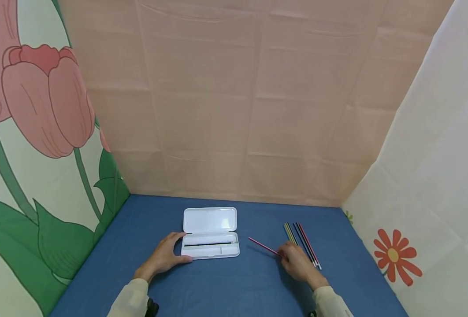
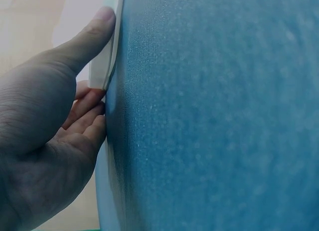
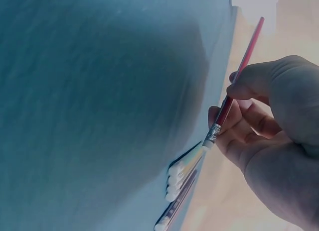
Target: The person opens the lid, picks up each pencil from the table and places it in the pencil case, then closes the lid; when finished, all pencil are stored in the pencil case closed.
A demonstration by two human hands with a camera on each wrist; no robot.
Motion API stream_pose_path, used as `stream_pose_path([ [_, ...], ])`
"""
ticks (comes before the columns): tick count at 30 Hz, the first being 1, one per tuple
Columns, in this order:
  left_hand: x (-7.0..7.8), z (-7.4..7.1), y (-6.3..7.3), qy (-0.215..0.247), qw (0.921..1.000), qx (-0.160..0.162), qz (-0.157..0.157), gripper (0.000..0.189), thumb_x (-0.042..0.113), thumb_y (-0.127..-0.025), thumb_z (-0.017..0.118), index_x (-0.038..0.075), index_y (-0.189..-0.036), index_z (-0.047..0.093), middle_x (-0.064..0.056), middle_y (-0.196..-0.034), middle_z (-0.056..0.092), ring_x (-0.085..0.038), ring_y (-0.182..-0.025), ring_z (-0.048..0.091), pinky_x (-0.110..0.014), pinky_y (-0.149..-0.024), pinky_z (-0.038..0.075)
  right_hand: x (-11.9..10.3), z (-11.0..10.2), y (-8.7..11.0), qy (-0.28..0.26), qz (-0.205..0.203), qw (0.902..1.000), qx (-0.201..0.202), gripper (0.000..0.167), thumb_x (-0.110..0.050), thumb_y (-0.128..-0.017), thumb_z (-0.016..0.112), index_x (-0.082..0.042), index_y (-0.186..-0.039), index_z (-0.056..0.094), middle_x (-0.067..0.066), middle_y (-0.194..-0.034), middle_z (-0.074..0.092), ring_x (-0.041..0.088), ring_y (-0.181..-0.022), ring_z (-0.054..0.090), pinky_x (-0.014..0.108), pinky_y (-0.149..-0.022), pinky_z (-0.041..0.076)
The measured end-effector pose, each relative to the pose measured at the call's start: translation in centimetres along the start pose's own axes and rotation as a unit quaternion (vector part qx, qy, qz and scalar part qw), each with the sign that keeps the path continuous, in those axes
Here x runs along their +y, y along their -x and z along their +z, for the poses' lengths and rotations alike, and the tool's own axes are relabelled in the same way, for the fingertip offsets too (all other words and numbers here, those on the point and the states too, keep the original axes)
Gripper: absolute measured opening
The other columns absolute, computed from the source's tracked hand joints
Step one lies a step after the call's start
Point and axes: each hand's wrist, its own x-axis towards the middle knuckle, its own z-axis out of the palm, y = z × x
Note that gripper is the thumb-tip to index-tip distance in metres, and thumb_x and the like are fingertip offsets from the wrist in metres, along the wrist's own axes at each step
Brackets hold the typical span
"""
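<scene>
A white pencil case (image 1: pixel 201 252) lies with its lid (image 1: pixel 210 219) raised on the blue cloth. One dark pencil (image 1: pixel 208 244) is inside it, lengthwise. My left hand (image 1: pixel 164 254) grips the case's left end, thumb at the front edge and fingers at the back corner. In the left wrist view, the thumb (image 2: pixel 94 36) presses along the case's side (image 2: pixel 101 66). My right hand (image 1: pixel 297 260) pinches a red pencil (image 3: pixel 249 49) between thumb and fingers, its plain end pointing left toward the case. The metal band and white eraser show below the fingers in the right wrist view.
Several pencils (image 1: pixel 307 245), yellow, dark and red, lie side by side beyond and beside the right hand, their white eraser ends (image 3: pixel 174 181) toward the person. A beige sheet (image 1: pixel 242 110) hangs behind the blue cloth (image 1: pixel 226 286), with flower-patterned sheets (image 1: pixel 436 211) at the sides.
</scene>
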Motion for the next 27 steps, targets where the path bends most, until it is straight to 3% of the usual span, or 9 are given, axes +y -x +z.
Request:
stream_pose_path([
  [10, 0.0, 0.0, 0.1, 0.002, 1.0, -0.001, 0.0, 0.099, 0.043, -0.085, 0.101, 0.005, -0.164, 0.055, -0.022, -0.164, 0.057, -0.049, -0.154, 0.053, -0.073, -0.128, 0.043, -2.2, 0.4, -2.1, -0.006, -0.041, 0.9989, 0.02, 0.019, 0.008, -0.097, 0.077, -0.004, -0.11, 0.084, 0.003, -0.097, 0.073, 0.01, -0.086, 0.063, 0.029, -0.072, 0.057],
  [27, 0.1, 0.0, 0.0, -0.001, 1.0, 0.004, -0.003, 0.099, 0.043, -0.084, 0.102, 0.006, -0.163, 0.056, -0.022, -0.164, 0.057, -0.049, -0.154, 0.054, -0.073, -0.128, 0.043, -7.0, 2.6, -6.8, -0.031, -0.067, 0.9972, -0.008, 0.016, 0.005, -0.103, 0.074, -0.001, -0.113, 0.085, 0.002, -0.097, 0.071, 0.009, -0.087, 0.059, 0.029, -0.076, 0.057],
])
